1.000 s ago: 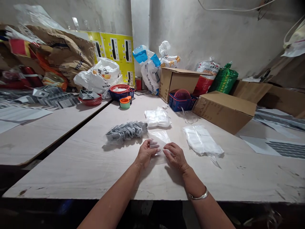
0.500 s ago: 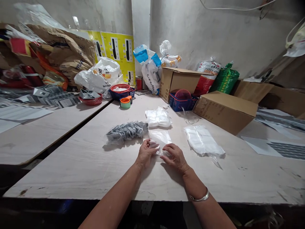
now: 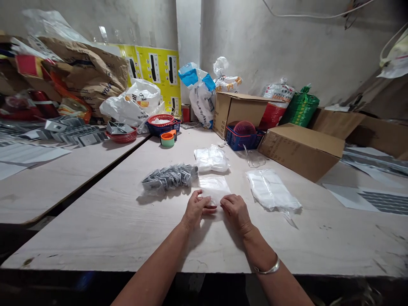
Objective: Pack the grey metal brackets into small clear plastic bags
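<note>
A clear plastic bag (image 3: 214,187) lies in front of me, its near edge between my hands. My left hand (image 3: 196,207) pinches the bag's near left side, thumb over fingers. At the near right corner, the fingers of my right hand (image 3: 235,209) are pressed together on the plastic; a bracelet (image 3: 270,266) circles that wrist. Just left of the bag is a row of grey parts (image 3: 170,178) wrapped in clear plastic. Behind the bag sits a stack of white plastic bags (image 3: 211,159). Another flat white stack (image 3: 273,190) lies to the right of my right hand.
Along the back stand a blue basket (image 3: 242,138), cardboard boxes (image 3: 301,146) and a green sack (image 3: 301,106). A tape roll (image 3: 167,139) is near red and blue baskets (image 3: 161,123). A gap (image 3: 95,174) separates the two tabletops; grey brackets (image 3: 73,129) lie at left.
My right hand's fingers have closed from a loose spread to a pinch on the bag's near edge. The bag now lies flatter, and my left hand is slightly lower in view.
</note>
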`<state>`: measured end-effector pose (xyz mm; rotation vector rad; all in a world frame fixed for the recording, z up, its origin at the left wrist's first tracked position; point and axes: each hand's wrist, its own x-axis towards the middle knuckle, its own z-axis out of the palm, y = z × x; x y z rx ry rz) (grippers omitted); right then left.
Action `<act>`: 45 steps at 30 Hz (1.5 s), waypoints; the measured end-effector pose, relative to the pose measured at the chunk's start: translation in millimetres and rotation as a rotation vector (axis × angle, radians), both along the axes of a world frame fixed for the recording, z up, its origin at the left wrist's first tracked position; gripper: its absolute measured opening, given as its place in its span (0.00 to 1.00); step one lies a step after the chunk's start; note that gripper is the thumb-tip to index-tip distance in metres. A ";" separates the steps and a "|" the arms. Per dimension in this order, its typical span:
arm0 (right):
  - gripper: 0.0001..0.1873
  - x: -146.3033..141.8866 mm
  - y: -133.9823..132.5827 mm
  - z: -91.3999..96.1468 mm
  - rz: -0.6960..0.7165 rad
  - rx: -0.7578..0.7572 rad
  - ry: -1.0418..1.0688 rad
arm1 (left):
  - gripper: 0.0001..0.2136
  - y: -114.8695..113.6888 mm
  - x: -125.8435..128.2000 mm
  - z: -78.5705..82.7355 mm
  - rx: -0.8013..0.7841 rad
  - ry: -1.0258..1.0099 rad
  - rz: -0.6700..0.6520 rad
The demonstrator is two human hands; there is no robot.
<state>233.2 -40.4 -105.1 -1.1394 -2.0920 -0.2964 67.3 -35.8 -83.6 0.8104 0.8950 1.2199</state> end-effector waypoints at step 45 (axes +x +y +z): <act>0.04 12.6 -3.3 14.5 0.120 -0.257 0.470 | 0.20 -3.8 -6.5 3.1 -0.107 0.015 -0.153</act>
